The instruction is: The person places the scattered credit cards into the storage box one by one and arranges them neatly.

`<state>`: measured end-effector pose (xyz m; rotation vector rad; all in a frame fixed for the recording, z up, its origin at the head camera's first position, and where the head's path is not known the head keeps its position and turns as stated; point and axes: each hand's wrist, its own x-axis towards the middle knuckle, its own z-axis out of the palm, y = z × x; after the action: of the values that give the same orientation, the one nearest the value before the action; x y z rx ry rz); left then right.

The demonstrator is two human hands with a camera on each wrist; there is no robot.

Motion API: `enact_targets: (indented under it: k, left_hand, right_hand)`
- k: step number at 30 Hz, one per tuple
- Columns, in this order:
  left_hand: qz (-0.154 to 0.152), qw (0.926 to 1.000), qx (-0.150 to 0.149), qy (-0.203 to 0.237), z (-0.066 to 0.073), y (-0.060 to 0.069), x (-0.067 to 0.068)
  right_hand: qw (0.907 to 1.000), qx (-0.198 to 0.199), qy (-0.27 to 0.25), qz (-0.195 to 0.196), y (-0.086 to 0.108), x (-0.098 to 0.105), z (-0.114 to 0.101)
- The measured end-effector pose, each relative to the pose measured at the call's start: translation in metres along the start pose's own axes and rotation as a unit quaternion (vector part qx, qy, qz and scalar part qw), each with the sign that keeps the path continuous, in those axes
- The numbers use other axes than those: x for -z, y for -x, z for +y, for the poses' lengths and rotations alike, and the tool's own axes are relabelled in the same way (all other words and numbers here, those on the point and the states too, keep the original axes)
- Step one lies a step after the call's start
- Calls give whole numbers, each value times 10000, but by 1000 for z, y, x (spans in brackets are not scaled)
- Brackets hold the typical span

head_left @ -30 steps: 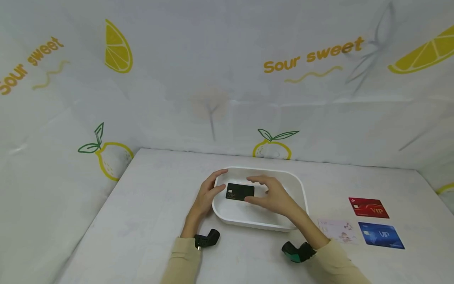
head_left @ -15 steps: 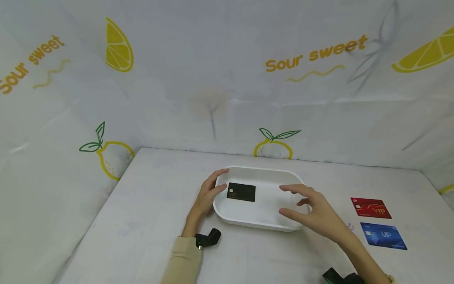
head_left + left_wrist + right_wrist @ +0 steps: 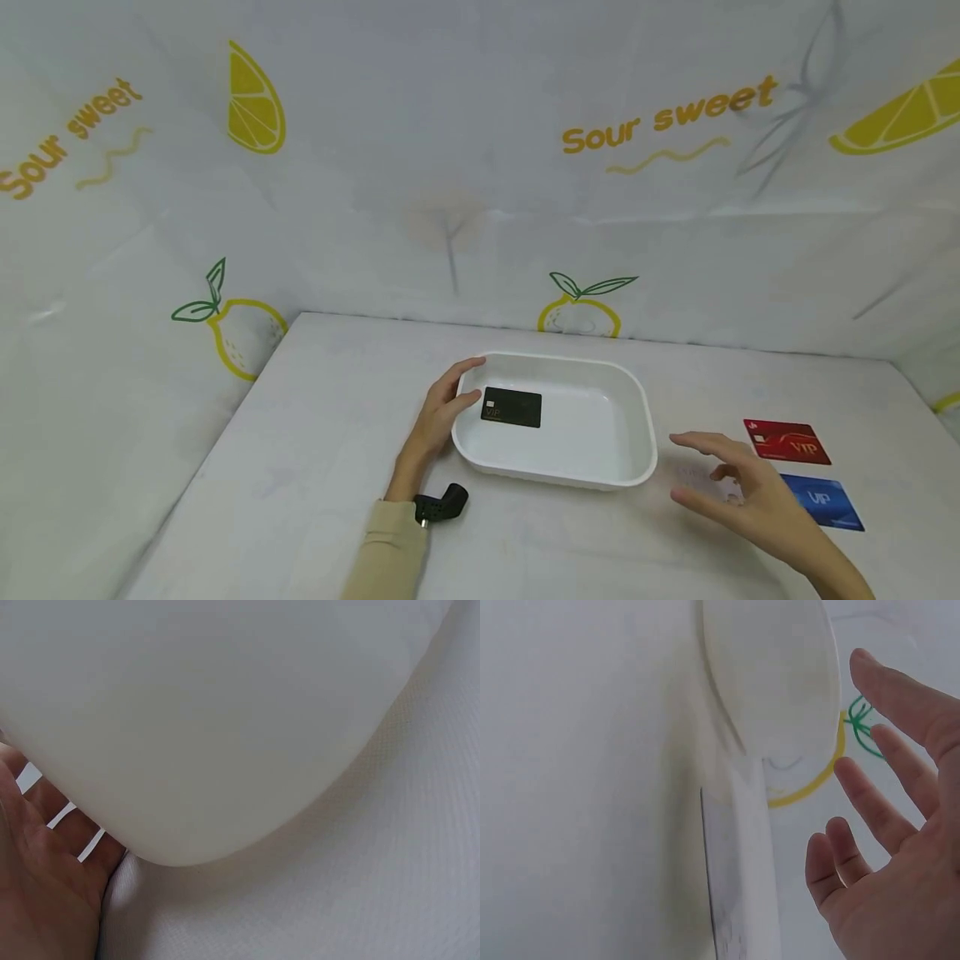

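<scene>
A white plastic tray (image 3: pixel 592 437) stands on the table with a black VIP card (image 3: pixel 512 407) lying flat inside, near its left end. My left hand (image 3: pixel 435 417) grips the left end of the tray, thumb at the rim; the left wrist view has its fingers against the outer wall. My right hand (image 3: pixel 757 500) hovers right of the tray with thumb and fingers spread and nothing between them. Beneath it lies a pale pink card (image 3: pixel 696 477), partly covered by the hand. A blue VIP card (image 3: pixel 828 502) is partly hidden behind that hand.
A red VIP card (image 3: pixel 787 442) lies behind the blue one on the white-covered table (image 3: pixel 315 433). At the table's back edge rises a white sheet (image 3: pixel 390 167) printed with lemons. A black wrist camera (image 3: pixel 442 503) sits at the left wrist.
My right hand has withdrawn from beside the black card, moving right out of the tray to above the pink card. The left hand and black card have stayed put.
</scene>
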<state>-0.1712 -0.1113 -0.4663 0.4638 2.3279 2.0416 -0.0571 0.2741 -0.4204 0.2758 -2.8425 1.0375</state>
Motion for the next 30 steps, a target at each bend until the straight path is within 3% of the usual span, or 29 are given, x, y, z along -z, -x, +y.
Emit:
enact_targets:
  k: [12, 18, 30]
  left_hand:
    - [7, 9999, -119, -27, 0, 0, -1]
    - [6, 10000, -96, -21, 1, 0, -1]
    - [20, 10000, -14, -39, -2, -1, 0]
  right_hand:
    - [9992, 61, 14, -389, 9, 12, 50]
    - [9986, 312, -80, -429, 12, 14, 63]
    - [9979, 399, -74, -495, 14, 14, 76]
